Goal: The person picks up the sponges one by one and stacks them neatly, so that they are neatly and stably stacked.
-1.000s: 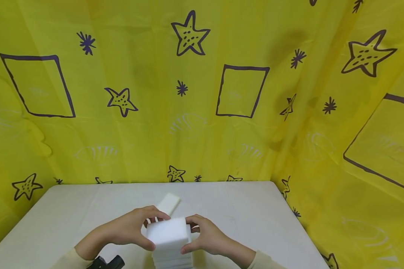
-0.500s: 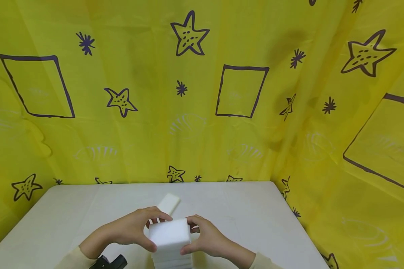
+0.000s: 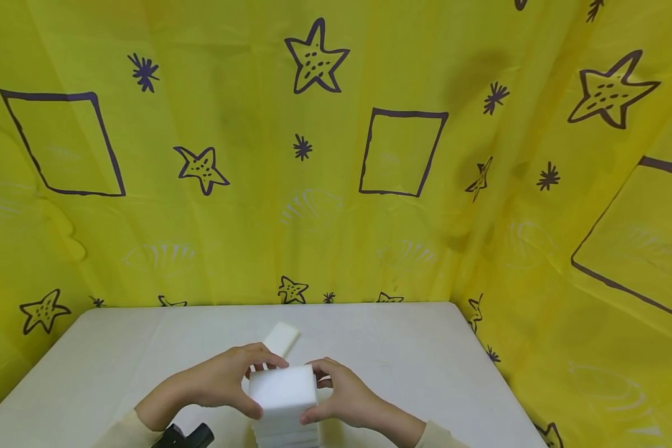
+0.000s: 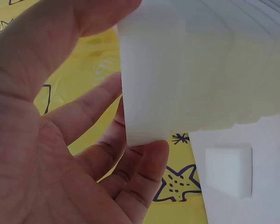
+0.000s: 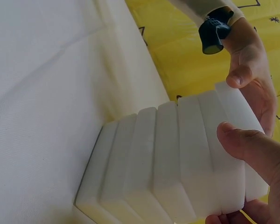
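Note:
Several white sponge blocks stand in a stack (image 5: 149,163) near the front of the table, their edges slightly uneven. My left hand (image 3: 224,376) holds the top sponge (image 3: 282,389) from the left, thumb at the near edge and fingertips at the far side. From the right, my right hand (image 3: 344,395) grips the upper stack. In the right wrist view its thumb (image 5: 242,142) presses on the block just beneath the top one, while other fingers curl round the opposite side, partly hidden. In the right wrist view the top sponge sits slightly offset from those below.
One loose white sponge (image 3: 282,338) lies flat on the white table (image 3: 403,354), behind the stack. A yellow curtain (image 3: 246,218) printed with starfish and frames hangs at the back and sides. A black wrist device (image 3: 185,437) is on the left forearm.
My left hand and the top sponge have shifted slightly to the right, bringing the sponge more in line with the stack. My right hand has stayed almost still.

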The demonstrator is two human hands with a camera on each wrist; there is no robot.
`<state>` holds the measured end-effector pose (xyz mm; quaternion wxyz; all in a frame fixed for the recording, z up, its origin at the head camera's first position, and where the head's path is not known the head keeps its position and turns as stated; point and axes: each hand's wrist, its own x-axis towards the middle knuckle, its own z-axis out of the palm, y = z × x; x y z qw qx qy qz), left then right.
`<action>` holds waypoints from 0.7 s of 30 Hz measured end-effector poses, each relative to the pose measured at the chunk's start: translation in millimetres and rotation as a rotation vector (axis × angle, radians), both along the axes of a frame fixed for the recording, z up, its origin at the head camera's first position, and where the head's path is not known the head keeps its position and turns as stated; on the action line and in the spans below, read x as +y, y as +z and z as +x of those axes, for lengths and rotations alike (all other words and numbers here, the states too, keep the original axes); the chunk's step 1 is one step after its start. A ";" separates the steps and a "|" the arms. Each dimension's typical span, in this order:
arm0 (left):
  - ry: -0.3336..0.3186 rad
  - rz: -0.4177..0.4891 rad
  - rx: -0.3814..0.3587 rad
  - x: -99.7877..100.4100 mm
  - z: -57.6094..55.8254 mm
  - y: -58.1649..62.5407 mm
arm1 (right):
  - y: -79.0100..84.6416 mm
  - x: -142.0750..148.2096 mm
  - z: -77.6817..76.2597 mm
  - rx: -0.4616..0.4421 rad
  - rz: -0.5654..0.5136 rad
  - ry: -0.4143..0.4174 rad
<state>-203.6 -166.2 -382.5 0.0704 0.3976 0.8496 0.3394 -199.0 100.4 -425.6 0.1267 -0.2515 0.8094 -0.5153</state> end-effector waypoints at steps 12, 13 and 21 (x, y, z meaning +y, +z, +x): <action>-0.009 -0.013 -0.016 3.4 -2.4 2.8 | -1.5 1.8 -0.2 0.006 -0.021 0.014; -0.009 -0.013 -0.021 3.4 -2.5 2.4 | -1.5 1.7 -0.1 0.007 -0.022 0.014; 0.000 -0.011 -0.026 2.2 -2.8 -2.2 | -0.8 1.8 -0.2 0.004 -0.018 0.012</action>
